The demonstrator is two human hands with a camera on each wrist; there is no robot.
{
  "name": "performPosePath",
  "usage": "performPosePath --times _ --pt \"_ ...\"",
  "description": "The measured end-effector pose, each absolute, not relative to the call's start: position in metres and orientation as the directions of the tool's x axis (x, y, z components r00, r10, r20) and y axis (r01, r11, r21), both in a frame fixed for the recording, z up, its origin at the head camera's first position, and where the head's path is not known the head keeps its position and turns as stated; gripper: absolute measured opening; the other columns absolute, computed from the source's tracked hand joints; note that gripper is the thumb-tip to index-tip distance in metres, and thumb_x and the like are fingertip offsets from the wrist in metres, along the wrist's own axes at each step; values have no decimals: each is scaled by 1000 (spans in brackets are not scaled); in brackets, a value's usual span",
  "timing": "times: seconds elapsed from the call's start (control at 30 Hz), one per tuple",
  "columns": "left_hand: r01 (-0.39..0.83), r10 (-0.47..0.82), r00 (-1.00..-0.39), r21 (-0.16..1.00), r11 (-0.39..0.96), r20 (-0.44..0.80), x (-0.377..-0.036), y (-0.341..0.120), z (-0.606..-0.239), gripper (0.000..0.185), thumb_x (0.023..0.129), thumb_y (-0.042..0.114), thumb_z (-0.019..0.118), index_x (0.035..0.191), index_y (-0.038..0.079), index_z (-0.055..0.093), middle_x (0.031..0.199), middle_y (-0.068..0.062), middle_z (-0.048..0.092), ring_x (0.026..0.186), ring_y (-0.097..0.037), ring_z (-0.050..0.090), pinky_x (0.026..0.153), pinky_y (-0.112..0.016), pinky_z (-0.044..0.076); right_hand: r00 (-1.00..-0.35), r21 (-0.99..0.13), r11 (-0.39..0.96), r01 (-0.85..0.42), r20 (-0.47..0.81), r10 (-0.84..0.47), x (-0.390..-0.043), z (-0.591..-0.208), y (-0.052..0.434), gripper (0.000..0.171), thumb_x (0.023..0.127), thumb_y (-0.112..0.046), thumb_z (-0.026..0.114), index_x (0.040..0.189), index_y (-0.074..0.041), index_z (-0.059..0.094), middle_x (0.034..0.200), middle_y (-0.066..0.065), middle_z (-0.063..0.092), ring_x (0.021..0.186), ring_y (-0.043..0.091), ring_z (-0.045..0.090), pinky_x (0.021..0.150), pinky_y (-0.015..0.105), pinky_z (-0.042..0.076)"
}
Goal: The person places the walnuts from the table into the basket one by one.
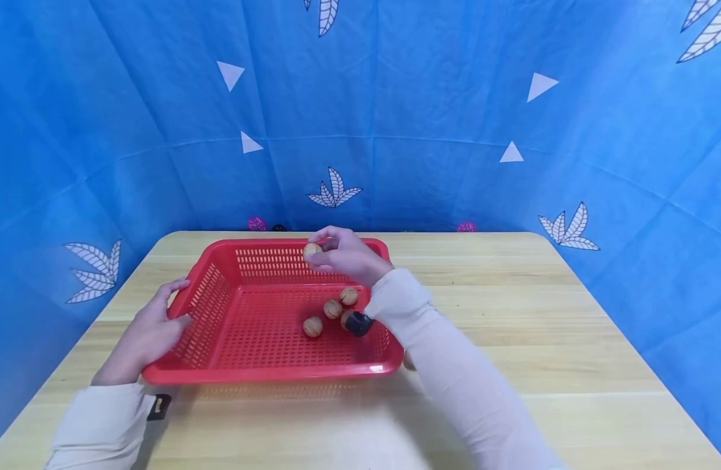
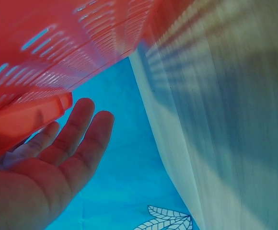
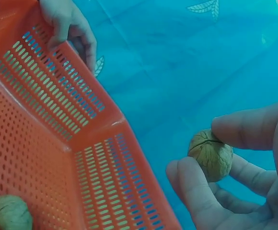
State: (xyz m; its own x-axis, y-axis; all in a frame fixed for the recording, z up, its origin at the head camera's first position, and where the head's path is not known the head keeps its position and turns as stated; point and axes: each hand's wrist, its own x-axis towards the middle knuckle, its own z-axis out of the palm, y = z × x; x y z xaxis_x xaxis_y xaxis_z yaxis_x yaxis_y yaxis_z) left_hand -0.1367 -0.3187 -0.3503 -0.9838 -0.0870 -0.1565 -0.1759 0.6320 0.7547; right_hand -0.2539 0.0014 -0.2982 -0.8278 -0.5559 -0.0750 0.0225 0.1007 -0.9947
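Note:
A red slotted basket (image 1: 219, 287) sits on the wooden table (image 1: 513, 313). My right hand (image 1: 345, 254) hovers over the basket's far wall and pinches a walnut (image 1: 311, 250) between thumb and fingertips; the right wrist view shows this walnut (image 3: 211, 154) close up. Several more walnuts (image 1: 333, 308) lie on the basket floor near its right side, and one of these walnuts (image 3: 10, 213) shows in the right wrist view. My left hand (image 1: 157, 323) rests against the basket's left rim. Its fingers (image 2: 81, 134) lie straight under the rim (image 2: 28, 120).
Blue patterned cloth (image 1: 395, 130) walls in the table at the back and both sides. Bare wood lies to the right of the basket and in front of it. A black wrist camera (image 1: 359, 323) hangs over the basket's right part.

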Motion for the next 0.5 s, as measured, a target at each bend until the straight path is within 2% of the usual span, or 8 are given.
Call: performPosePath --times 0.13,0.3,0.5 --pt "-177 -93 -984 756 630 -152 -135 -317 -351 87 92 10 59 156 8 0 134 -33 37 102 -42 57 67 -43 59 -842 -990 134 33 -100 -530 -259 -312 -7 32 88 -5 69 117 -5 55 108 13 57 97 25 62 87 35 54" --pt "-184 -94 -983 756 628 -160 -136 -316 -351 87 92 11 59 156 9 0 134 -33 37 101 -42 58 67 -43 59 -884 -946 321 -46 -111 -453 -261 -329 -13 33 83 -11 75 112 -13 60 101 8 59 92 23 59 81 37 54" --pt "-191 -109 -981 739 646 -159 -133 -318 -352 89 91 11 60 156 9 0 135 -33 36 103 -44 56 66 -43 59 -885 -871 470 -142 -102 -454 -259 -337 -19 33 82 -12 76 109 -16 59 96 5 61 91 22 58 74 31 53"
